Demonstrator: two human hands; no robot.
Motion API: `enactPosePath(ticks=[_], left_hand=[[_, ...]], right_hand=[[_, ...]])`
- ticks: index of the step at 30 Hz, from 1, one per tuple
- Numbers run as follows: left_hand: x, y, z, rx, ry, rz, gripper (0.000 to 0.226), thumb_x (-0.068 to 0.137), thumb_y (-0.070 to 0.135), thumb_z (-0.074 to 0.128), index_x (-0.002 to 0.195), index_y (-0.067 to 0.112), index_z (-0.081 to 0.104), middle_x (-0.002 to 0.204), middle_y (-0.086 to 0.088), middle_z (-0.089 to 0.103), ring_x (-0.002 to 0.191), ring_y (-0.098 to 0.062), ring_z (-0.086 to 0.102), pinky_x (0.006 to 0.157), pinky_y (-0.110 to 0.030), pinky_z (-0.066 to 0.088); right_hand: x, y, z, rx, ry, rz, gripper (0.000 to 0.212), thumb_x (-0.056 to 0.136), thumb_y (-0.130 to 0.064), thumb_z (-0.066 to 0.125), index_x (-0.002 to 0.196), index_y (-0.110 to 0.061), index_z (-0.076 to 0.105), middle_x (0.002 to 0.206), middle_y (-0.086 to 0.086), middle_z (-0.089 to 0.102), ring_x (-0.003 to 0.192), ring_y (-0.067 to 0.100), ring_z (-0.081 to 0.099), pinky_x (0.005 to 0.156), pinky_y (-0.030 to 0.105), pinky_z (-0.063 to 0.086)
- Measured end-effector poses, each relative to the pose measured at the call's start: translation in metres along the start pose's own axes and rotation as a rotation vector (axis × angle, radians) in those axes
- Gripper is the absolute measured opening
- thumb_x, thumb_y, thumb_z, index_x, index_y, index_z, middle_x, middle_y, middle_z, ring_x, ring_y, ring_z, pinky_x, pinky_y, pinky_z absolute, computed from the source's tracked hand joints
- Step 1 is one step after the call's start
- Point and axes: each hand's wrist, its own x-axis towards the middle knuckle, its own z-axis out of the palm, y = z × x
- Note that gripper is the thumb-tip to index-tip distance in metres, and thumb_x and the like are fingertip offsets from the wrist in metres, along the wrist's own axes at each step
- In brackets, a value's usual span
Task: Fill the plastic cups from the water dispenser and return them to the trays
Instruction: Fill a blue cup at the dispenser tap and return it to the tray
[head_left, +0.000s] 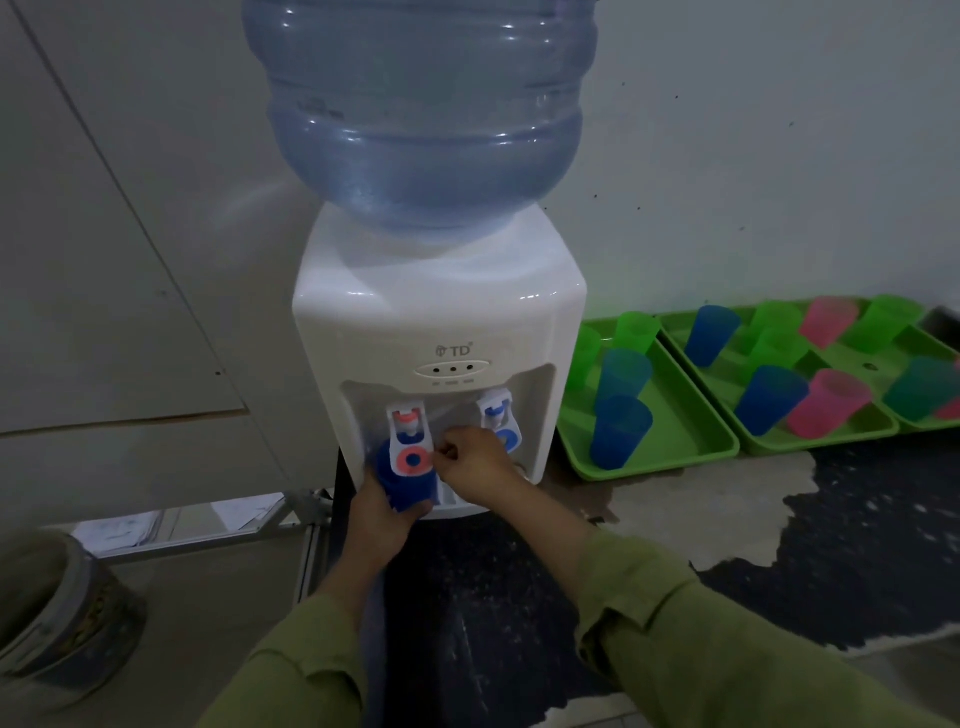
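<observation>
A white water dispenser (441, 322) with a large blue bottle (426, 114) on top stands in the middle. My left hand (376, 525) grips a blue plastic cup (402, 486) held under the red-marked left tap (410, 441). My right hand (470, 467) is closed beside that tap's lever, fingers touching its right edge. The blue-marked right tap (500, 415) is partly hidden behind my right hand. Two green trays (675, 447) (852, 423) on the right hold several upside-down cups in blue, green and pink.
The dispenser sits on a dark stand (467, 597). The floor to the right is dark with pale worn patches (727, 509). A round grey container (57, 618) stands at the lower left. Papers lie on a low metal-framed shelf (208, 519) against the wall.
</observation>
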Motion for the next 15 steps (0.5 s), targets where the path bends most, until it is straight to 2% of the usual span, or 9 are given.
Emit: enactPosePath(ticks=[2,4,7,9,12,15], left_hand=[[0.001,0.000,0.000,0.012,0.015,0.016,0.073,0.070,0.003,0.079,0.133,0.003,0.041,0.127,-0.014,0.057,0.115,-0.028,0.055,0.090,-0.029,0.043],[-0.001,0.002,0.001,-0.003,0.021,0.036,0.077,0.069,0.000,0.079,0.135,0.004,0.039,0.123,-0.006,0.055,0.110,-0.019,0.053,0.088,-0.027,0.041],[-0.001,0.002,0.001,0.002,0.030,0.047,0.080,0.068,0.001,0.079,0.136,0.005,0.037,0.122,-0.004,0.054,0.106,-0.012,0.049,0.087,-0.024,0.040],[0.000,0.000,0.001,0.016,0.032,0.040,0.081,0.068,0.004,0.080,0.136,0.005,0.037,0.125,-0.011,0.056,0.107,-0.015,0.051,0.086,-0.024,0.040],[0.002,-0.001,0.000,0.032,0.037,0.047,0.082,0.068,0.007,0.081,0.137,0.005,0.036,0.128,-0.016,0.055,0.115,-0.028,0.054,0.087,-0.026,0.040],[0.002,-0.001,0.000,0.061,0.032,0.039,0.085,0.068,0.009,0.082,0.138,0.005,0.034,0.128,-0.017,0.056,0.116,-0.032,0.054,0.088,-0.028,0.040]], right_hand=[[-0.003,-0.003,-0.001,0.030,-0.012,0.003,0.027,0.086,-0.018,0.055,0.079,0.007,0.060,0.085,0.021,0.064,0.078,0.029,0.058,0.065,0.033,0.044],[-0.007,-0.007,-0.004,0.079,-0.028,0.004,0.025,0.084,-0.019,0.057,0.082,0.006,0.064,0.088,0.020,0.067,0.079,0.028,0.061,0.068,0.034,0.047],[-0.012,-0.012,-0.011,0.137,-0.070,0.028,0.026,0.082,-0.021,0.058,0.077,0.004,0.063,0.082,0.018,0.066,0.071,0.022,0.056,0.064,0.031,0.044],[-0.014,-0.017,-0.016,0.193,-0.104,0.071,0.023,0.082,-0.023,0.059,0.070,-0.004,0.057,0.074,0.015,0.058,0.065,0.018,0.050,0.061,0.029,0.040],[-0.016,-0.027,-0.031,0.288,-0.149,0.138,0.027,0.085,-0.026,0.057,0.064,-0.011,0.049,0.065,0.007,0.050,0.055,0.015,0.044,0.053,0.027,0.037],[-0.017,-0.038,-0.051,0.449,-0.147,0.187,0.021,0.087,-0.022,0.054,0.070,-0.010,0.054,0.060,0.002,0.048,0.047,0.012,0.038,0.044,0.021,0.032]])
